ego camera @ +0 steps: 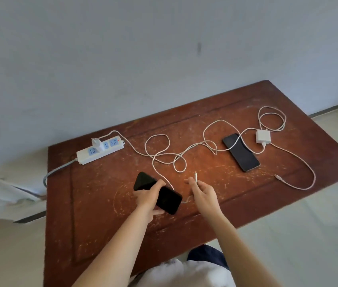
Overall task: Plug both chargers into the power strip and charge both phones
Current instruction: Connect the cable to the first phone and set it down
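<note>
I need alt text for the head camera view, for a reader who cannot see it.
A person's left hand holds a black phone while the right hand pinches a white cable's plug beside it, over a scratched brown wooden table. One white charger sits in the white power strip; another white charger lies unplugged beside a second black phone.

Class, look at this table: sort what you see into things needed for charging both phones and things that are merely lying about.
Needed:
power strip
plugged-in charger
loose charger
phone in the left hand
cable plug in the right hand
second phone
free cable end

Lying about:
nothing on the table; only pale cloth on the floor beside it
</note>
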Motion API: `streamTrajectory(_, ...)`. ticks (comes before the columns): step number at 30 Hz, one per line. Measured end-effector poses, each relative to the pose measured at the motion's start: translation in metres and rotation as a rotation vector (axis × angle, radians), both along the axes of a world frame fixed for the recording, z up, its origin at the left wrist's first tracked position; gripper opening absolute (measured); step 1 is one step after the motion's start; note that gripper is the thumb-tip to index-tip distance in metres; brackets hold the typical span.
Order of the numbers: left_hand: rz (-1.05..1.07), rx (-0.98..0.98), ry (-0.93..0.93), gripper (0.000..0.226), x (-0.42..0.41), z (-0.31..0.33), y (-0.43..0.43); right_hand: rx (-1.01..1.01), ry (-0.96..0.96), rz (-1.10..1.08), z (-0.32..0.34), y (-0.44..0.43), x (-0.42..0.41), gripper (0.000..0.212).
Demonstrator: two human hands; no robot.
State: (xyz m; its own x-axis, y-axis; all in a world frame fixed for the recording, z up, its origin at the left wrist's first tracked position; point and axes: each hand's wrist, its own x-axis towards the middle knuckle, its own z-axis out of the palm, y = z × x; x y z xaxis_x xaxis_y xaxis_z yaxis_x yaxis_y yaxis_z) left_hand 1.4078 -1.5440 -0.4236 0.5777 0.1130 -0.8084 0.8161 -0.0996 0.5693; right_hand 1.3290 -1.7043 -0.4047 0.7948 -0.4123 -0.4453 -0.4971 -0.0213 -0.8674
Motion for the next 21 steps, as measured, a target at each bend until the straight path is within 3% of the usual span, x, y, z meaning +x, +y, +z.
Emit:
streamTrajectory(2,0.112,-0.078,-0.009,0.078,0.01,0.016,0.015,-0.055,-0.05,0.186,0.011,0.02,0.012,0.054)
streamTrajectory(4,0.189,-0.127,-0.033,0.079,0.018,0.033,0.029,-0.105,-0.111,0.296,0.023,0.037,0.023,0.05)
streamTrajectory(8,0.266,-0.196,-0.177,0.08,0.028,0.063,0.054,-0.084,-0.23,0.341,0.046,0.053,0.046,0.044)
streamTrajectory(11,0.278,-0.401,-0.373,0.078,0.028,0.083,0.071,0.071,-0.277,0.279,0.062,0.059,0.058,0.045)
streamTrajectory(16,0.215,-0.777,-0.566,0.075,0.031,0.101,0.085,0.584,-0.156,0.195,0.067,0.064,0.065,0.035)
streamTrajectory(21,0.264,-0.98,-0.506,0.082,0.035,0.109,0.085,0.641,-0.111,0.236,0.07,0.077,0.061,0.039)
